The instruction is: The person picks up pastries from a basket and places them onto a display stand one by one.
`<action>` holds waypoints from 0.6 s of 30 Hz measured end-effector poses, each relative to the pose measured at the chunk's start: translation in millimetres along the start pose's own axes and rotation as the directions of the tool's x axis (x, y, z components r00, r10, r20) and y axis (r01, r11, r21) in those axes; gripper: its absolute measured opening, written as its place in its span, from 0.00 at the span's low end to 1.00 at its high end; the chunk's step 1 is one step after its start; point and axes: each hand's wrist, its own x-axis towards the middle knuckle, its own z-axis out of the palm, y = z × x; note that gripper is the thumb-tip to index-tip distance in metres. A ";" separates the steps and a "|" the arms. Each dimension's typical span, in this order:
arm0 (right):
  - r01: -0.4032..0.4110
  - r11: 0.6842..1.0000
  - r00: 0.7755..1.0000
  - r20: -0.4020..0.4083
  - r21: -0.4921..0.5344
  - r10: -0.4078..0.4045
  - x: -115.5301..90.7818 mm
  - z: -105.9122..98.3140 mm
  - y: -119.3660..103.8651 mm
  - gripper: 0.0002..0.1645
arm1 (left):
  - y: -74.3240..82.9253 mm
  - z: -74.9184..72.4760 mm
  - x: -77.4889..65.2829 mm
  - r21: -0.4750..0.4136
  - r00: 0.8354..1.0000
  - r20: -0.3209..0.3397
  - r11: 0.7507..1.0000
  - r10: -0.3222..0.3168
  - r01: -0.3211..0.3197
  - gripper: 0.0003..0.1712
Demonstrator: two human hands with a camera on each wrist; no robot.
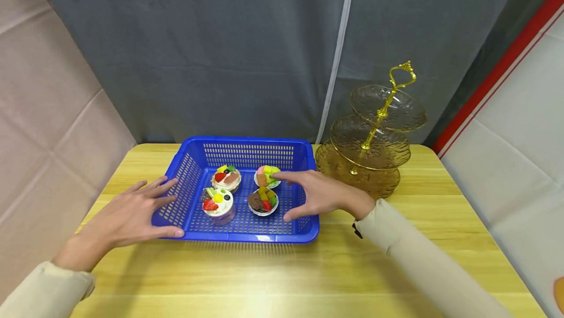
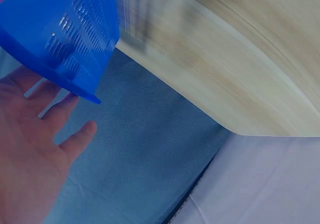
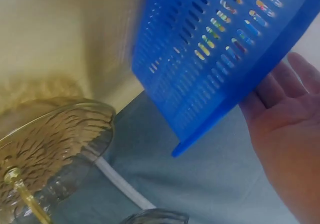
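A blue plastic basket (image 1: 251, 140) sits on the table with several toy desserts in it. At its left are a white-topped cup dessert (image 1: 222, 205) and, behind it, a cream-topped cupcake (image 1: 226, 179). To the right lie a chocolate cupcake (image 1: 260, 203) and a fruit-topped cupcake (image 1: 267, 177). My left hand (image 1: 129, 215), fingers spread, is at the basket's left rim; exact contact cannot be told. My right hand (image 1: 323, 193) reaches over the right rim, thumb and forefinger apart beside the two right cupcakes, holding nothing.
To the right of the basket stands a three-tier amber glass stand (image 1: 370, 144) with a gold handle, close behind my right hand. A grey curtain (image 1: 220, 53) hangs behind the wooden table (image 1: 273, 279). White fabric panels flank both sides.
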 end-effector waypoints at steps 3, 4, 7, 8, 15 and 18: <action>-0.023 0.999 0.999 0.041 0.026 0.022 5.7 -0.5 -2.7 0.57 | 0.2 -0.4 0.3 -0.020 1.000 0.008 1.000 -0.014 0.014 0.53; -0.030 0.999 0.998 0.052 0.032 0.028 7.6 -0.7 -3.4 0.57 | 0.1 -0.6 0.5 -0.024 1.000 0.011 1.000 -0.019 0.019 0.53; -0.031 0.999 0.997 0.078 0.035 0.028 13.7 -1.0 -3.9 0.57 | -0.1 -1.3 0.9 -0.036 0.999 0.017 0.999 -0.032 0.032 0.54; -0.027 0.999 0.996 0.087 0.041 0.023 15.9 -1.1 -3.8 0.56 | -0.1 -1.5 0.8 -0.039 0.999 0.017 0.999 -0.034 0.035 0.54; 0.010 0.992 0.987 0.159 0.125 -0.030 30.6 2.1 -0.8 0.57 | 0.6 -2.5 0.6 -0.049 0.999 0.021 0.998 -0.044 0.045 0.54; 0.001 0.992 0.984 0.175 0.125 -0.023 35.2 4.0 0.4 0.57 | 1.0 -2.4 0.9 -0.053 0.998 0.028 0.997 -0.052 0.054 0.54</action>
